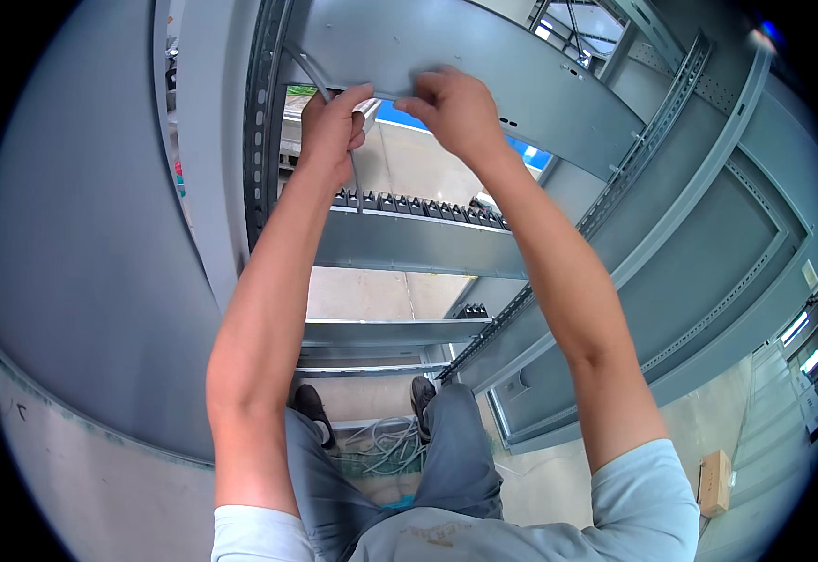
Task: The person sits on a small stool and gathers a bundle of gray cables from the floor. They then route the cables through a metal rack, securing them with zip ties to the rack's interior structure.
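My left hand is closed round a thin grey cable. Above the hand the cable bends up along the left side of a grey metal panel; its tail hangs below the fingers. At the panel's lower edge my right hand has thumb and fingers drawn together. Whatever lies between those fingertips is too small to make out. Both hands are raised inside a tall grey metal cabinet frame, a short gap apart.
Below the hands a crossbar carries a row of black blocks. Perforated uprights flank the opening. A lower crossbar spans above my feet. Loose grey cable lies coiled between my shoes. A cardboard box stands at right.
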The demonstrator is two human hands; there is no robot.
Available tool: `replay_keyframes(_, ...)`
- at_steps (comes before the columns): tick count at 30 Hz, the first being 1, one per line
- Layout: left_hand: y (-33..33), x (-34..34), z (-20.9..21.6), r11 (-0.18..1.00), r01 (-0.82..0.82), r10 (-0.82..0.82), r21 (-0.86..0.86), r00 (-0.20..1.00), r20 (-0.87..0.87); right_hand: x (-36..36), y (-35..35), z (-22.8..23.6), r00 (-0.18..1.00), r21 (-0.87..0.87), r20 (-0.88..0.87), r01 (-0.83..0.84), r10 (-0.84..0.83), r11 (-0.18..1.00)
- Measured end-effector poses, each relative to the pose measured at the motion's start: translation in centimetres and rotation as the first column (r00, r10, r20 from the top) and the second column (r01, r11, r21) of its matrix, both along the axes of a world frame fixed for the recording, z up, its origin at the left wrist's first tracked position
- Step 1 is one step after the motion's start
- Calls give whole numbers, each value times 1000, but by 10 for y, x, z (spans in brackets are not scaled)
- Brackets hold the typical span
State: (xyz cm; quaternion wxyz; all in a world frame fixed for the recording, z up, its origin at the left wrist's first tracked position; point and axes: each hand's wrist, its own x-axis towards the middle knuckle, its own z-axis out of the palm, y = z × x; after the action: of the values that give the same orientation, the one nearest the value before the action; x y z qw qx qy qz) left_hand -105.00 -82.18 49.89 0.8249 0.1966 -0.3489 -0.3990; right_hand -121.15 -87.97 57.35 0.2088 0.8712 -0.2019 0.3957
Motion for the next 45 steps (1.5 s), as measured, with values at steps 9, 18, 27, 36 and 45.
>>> replay_keyframes(9, -3, 10, -4, 1000, 13, -13, 14, 1000, 21, 0, 7, 17, 992, 102, -112, 71, -60, 992)
replay_keyframes(18, -4, 6, 0, 999, 17, -17, 34, 1000, 11, 4, 3, 9, 997, 44, -74, -1, 4, 999)
replay_keyframes(27, -6, 3, -2, 1000, 1, -1, 24, 1000, -1, 3, 8, 2, 1000, 50, -28, 14, -13, 999)
replay_keyframes(36, -4, 11, 1, 998, 46, -46, 35, 999, -3, 6, -3, -1, 1000, -70, -20, -15, 14, 997)
replay_keyframes(45, -5, 14, 0, 997, 55, -54, 49, 998, -19, 14, 14, 11, 995, 83, -79, 60, -53, 995)
